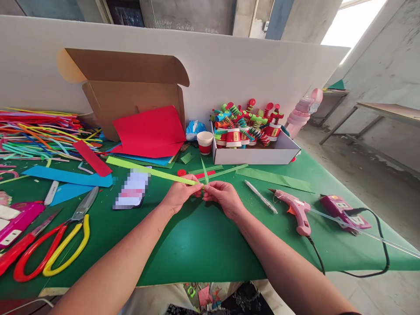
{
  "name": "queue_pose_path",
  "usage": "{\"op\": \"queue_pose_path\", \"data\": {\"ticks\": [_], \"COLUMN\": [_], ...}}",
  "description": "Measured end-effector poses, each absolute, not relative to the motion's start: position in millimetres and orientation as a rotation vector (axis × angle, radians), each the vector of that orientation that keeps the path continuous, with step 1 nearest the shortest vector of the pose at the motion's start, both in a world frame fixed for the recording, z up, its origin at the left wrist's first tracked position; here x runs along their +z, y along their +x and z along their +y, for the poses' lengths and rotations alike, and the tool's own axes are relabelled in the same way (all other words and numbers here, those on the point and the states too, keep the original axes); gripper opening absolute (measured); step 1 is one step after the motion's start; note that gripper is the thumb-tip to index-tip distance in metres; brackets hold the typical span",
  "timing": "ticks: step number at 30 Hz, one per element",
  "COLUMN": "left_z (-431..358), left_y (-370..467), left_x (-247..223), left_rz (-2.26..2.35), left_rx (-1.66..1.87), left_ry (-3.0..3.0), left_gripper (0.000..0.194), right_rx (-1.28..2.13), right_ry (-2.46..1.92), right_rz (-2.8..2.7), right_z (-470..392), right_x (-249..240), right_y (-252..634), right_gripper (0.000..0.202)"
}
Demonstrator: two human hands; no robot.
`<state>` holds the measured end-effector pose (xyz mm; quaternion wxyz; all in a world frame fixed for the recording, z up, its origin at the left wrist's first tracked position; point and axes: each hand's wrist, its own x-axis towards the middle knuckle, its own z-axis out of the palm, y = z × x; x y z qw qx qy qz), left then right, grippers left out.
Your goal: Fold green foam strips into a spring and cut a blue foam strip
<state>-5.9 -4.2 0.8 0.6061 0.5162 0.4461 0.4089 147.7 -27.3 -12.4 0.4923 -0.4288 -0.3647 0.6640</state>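
Near the middle of the green table, my left hand (183, 192) pinches the right end of a long light-green paper strip (147, 169), which stretches out to the left. Close beside it, my right hand (225, 197) has its fingers closed at the same join, where a darker green strip (204, 168) stands upright. The fingertips of both hands nearly meet and hide the join. Behind the hands lie more thin green strips (232, 171) and a small red disc (181, 173).
A glue gun (293, 208), white pen (260, 196) and power strip (344, 212) lie right. Scissors (80, 214), a phone (133, 189) and blue strips (68, 175) lie left. Behind stand paper cups (205, 143) and a white box (256, 156) of paper figures.
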Motion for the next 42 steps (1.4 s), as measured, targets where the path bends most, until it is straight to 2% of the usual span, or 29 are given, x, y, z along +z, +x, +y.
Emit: {"op": "queue_pose_path", "data": {"ticks": [7,15,26,34,42], "left_z": [-4,-2,3,-6,-12], "left_y": [-7,-1,-2,-1,-5], "left_x": [-2,-5,-7,-3,-19], "left_rz": [0.970,0.911,0.909,0.836,0.859], "left_rx": [0.941,0.976,1.032,1.039,1.060], "left_ry": [1.221,1.238,1.207,1.250,1.203], "left_gripper": [0.032,0.040,0.036,0.038,0.043], "right_rx": [1.557,1.508,1.403,1.449,1.299], "right_ry": [-1.050,-1.019,-0.948,-0.806,-0.850], "right_rz": [-0.912,-0.916,-0.967,-1.037,-1.004], "right_z": [-28,-24,-19,-27,-34], "right_x": [-10,-14,-17,-19,-33], "right_y": [147,149,146,149,136], "right_gripper": [0.038,0.036,0.039,0.041,0.042]}}
